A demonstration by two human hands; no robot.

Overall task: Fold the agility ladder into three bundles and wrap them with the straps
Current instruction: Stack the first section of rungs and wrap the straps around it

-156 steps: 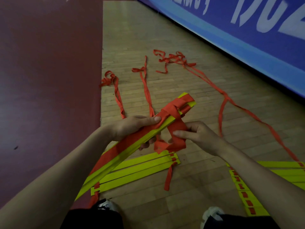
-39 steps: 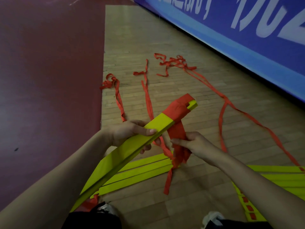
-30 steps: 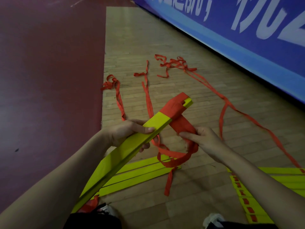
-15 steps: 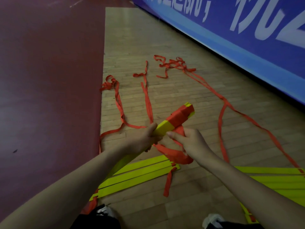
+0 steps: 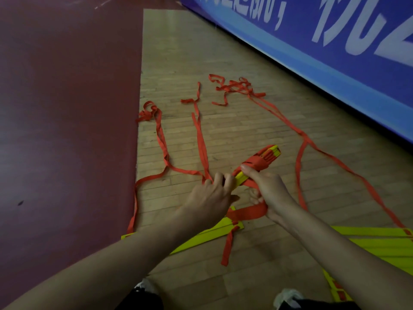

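I hold a bundle of yellow ladder rungs (image 5: 270,153) with red strap wound round its far end, pointing away and to the right. My left hand (image 5: 210,198) grips the bundle from the left with curled fingers. My right hand (image 5: 267,191) lies over it from the right, thumb along the rungs, and holds a loop of red strap (image 5: 248,212) that hangs beneath. A second stack of yellow rungs (image 5: 214,233) lies on the floor under my hands. A third stack (image 5: 375,240) lies at the lower right.
Long red straps (image 5: 201,135) trail away over the wooden floor, some ending in tangles (image 5: 237,87). A dark red floor area (image 5: 67,130) lies left. A blue banner wall (image 5: 335,52) runs along the right. My shoes (image 5: 288,296) show at the bottom edge.
The bundle has dropped lower and turned so it points away from me. My right hand has carried the strap round under it. A strap on the left floor was dragged closer.
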